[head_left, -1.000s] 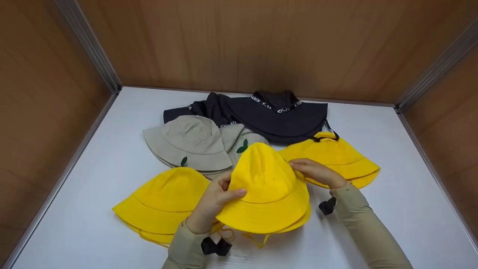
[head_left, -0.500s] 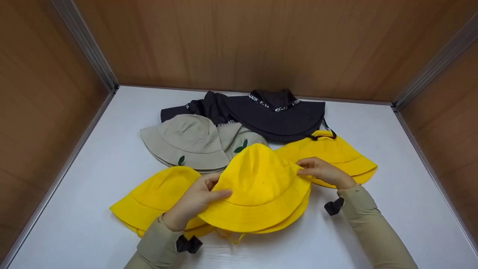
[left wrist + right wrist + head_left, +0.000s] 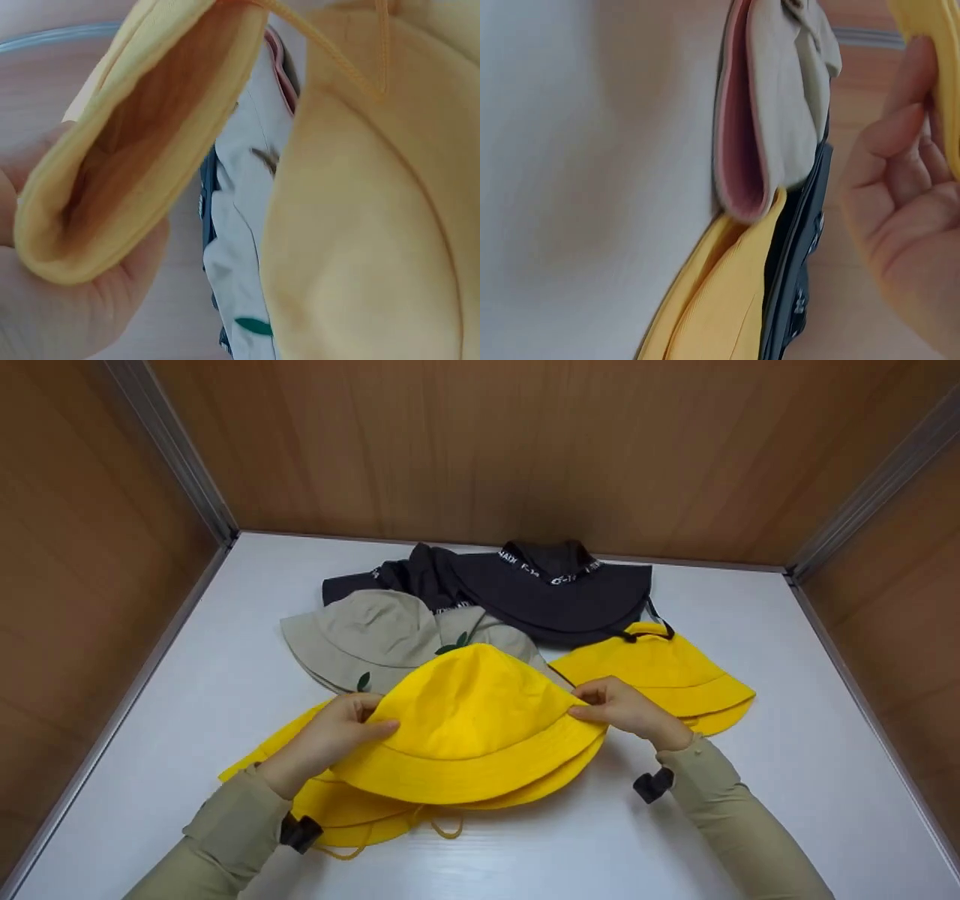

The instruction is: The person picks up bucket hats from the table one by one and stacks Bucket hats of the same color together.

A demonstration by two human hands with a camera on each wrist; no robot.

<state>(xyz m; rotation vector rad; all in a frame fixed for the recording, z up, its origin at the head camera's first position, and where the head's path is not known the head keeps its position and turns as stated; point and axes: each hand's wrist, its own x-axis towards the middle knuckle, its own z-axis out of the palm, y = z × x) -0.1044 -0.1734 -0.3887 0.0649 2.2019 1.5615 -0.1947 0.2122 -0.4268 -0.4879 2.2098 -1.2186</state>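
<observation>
Between my two hands a yellow bucket hat [image 3: 465, 720] is stretched sideways, folded flat with its brim toward me. My left hand [image 3: 326, 739] pinches its left side, thumb on the front of the cloth. At the right side my right hand [image 3: 626, 711] pinches the brim near the seam. Seen from the left wrist, the held hat's brim [image 3: 142, 142] gapes open above the left hand. A second yellow hat [image 3: 352, 814] lies on the table below, partly covered by the held one and my left arm. Its cord [image 3: 448, 831] shows beneath the held brim.
Behind lie beige hats [image 3: 375, 630] with green leaf patches and dark hats [image 3: 555, 592] with white lettering. Another yellow hat [image 3: 675, 675] rests at the right with a black strap over its crown. Wooden walls [image 3: 480, 450] enclose the white table [image 3: 810, 675].
The held hat has shifted left and widened between the hands. My left hand has moved left and slightly up; my right hand has slid along to the brim's side and now pinches it.
</observation>
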